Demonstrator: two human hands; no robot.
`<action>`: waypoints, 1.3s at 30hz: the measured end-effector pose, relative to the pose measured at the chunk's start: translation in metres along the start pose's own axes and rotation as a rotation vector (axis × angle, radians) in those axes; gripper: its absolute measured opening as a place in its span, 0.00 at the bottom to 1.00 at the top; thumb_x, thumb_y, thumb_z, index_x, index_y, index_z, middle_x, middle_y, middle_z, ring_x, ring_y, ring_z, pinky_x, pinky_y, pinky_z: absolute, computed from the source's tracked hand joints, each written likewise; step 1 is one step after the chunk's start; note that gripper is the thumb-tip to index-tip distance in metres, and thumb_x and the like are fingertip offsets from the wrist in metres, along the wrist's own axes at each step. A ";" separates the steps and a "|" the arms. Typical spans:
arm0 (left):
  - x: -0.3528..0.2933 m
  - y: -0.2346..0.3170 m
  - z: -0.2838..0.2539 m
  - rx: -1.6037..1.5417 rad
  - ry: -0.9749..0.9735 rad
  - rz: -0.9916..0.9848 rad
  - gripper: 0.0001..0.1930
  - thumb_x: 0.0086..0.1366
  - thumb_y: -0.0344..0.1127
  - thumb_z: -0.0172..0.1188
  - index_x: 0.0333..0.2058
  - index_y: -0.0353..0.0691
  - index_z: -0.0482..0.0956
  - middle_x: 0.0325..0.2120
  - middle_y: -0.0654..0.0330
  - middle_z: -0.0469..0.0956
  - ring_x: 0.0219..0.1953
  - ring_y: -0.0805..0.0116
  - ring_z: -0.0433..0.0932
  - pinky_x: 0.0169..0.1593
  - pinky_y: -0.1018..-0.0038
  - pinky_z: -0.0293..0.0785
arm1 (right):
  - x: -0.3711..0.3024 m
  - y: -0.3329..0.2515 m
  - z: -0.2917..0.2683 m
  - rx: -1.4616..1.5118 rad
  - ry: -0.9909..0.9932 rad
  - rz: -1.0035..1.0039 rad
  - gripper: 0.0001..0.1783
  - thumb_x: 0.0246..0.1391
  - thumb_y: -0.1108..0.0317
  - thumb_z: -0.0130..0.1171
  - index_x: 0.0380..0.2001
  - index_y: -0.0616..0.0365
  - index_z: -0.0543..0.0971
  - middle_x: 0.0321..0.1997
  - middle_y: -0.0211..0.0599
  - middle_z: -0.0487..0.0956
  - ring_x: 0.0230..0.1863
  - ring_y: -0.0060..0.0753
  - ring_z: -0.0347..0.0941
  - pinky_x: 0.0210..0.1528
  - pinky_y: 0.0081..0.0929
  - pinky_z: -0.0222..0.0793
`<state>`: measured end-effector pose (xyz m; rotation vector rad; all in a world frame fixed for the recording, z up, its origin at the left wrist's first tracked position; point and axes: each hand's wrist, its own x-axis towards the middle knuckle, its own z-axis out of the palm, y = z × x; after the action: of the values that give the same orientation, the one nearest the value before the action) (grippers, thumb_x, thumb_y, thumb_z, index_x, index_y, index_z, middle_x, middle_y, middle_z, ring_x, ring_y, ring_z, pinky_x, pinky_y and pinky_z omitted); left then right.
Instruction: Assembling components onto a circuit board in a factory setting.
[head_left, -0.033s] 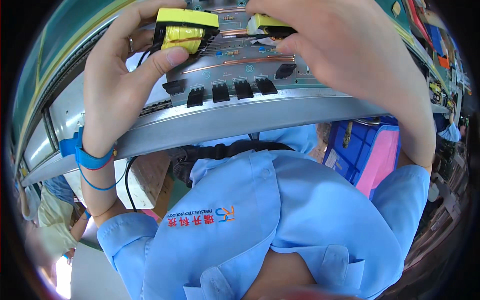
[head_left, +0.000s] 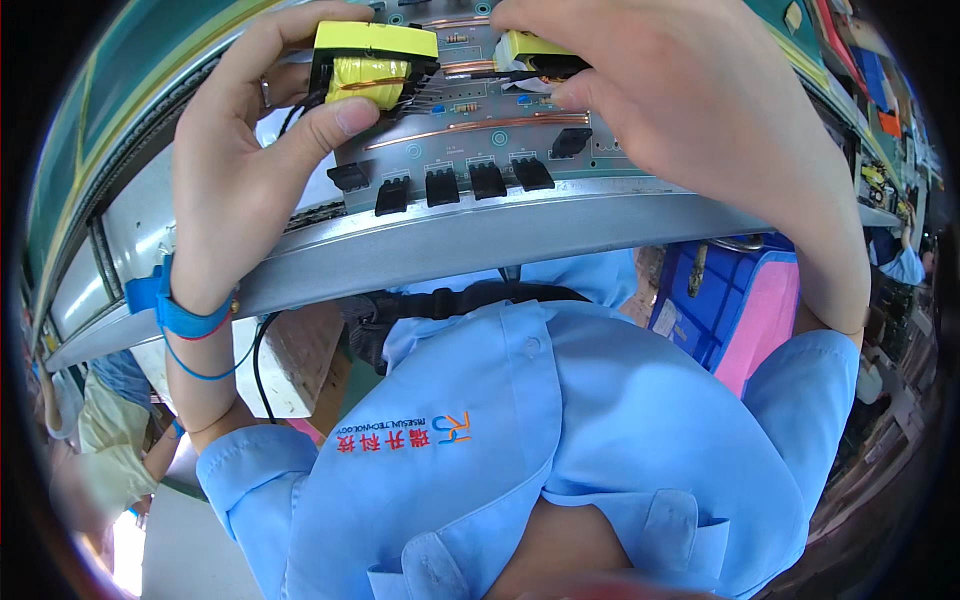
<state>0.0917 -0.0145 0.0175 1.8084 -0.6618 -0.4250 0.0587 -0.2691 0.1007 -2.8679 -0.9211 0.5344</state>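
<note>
My left hand (head_left: 232,175) is closed around a transformer (head_left: 368,82) with yellow tape, a black former and copper-coloured wire. Tilted on its side, it has its thin pins toward the right, above the grey circuit board (head_left: 452,155). A second yellow-and-black transformer (head_left: 535,46) is at my right hand (head_left: 690,95), the thumb and fingers pressed against it low over the board. My right hand hides part of that transformer, and I cannot tell if it is seated. Several black flat components (head_left: 487,180) stand along the board's near edge.
A metal rail (head_left: 500,220) runs along the board's near side. Below right is a blue crate (head_left: 695,300) with a pink panel, and a white box (head_left: 290,365) stands below left. A blue wrist strap (head_left: 190,315) with a cord circles my left wrist.
My left hand and its transformer have shifted very slightly. My right hand keeps nearly the same place.
</note>
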 end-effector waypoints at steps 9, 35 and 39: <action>0.000 0.010 0.012 0.022 0.137 0.031 0.24 0.58 0.22 0.63 0.54 0.32 0.69 0.48 0.57 0.75 0.47 0.70 0.75 0.53 0.74 0.70 | -0.026 0.029 0.044 0.343 0.606 -0.097 0.21 0.45 0.76 0.61 0.46 0.61 0.76 0.39 0.41 0.79 0.36 0.38 0.76 0.36 0.28 0.72; 0.037 0.064 0.009 0.686 -0.172 0.101 0.24 0.49 0.20 0.62 0.47 0.36 0.73 0.42 0.51 0.76 0.41 0.51 0.77 0.44 0.69 0.74 | -0.043 0.030 0.096 0.427 0.651 -0.140 0.18 0.39 0.83 0.53 0.37 0.61 0.75 0.30 0.41 0.80 0.24 0.40 0.77 0.23 0.30 0.71; 0.045 0.079 0.027 0.809 -0.233 0.018 0.24 0.48 0.18 0.61 0.47 0.36 0.74 0.43 0.49 0.75 0.43 0.48 0.76 0.44 0.66 0.75 | -0.041 0.026 0.106 0.407 0.745 -0.086 0.12 0.41 0.75 0.53 0.34 0.57 0.74 0.26 0.33 0.77 0.21 0.35 0.75 0.20 0.30 0.68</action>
<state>0.0928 -0.0812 0.0847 2.5294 -1.1210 -0.3851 0.0047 -0.3174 0.0095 -2.3315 -0.6864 -0.3178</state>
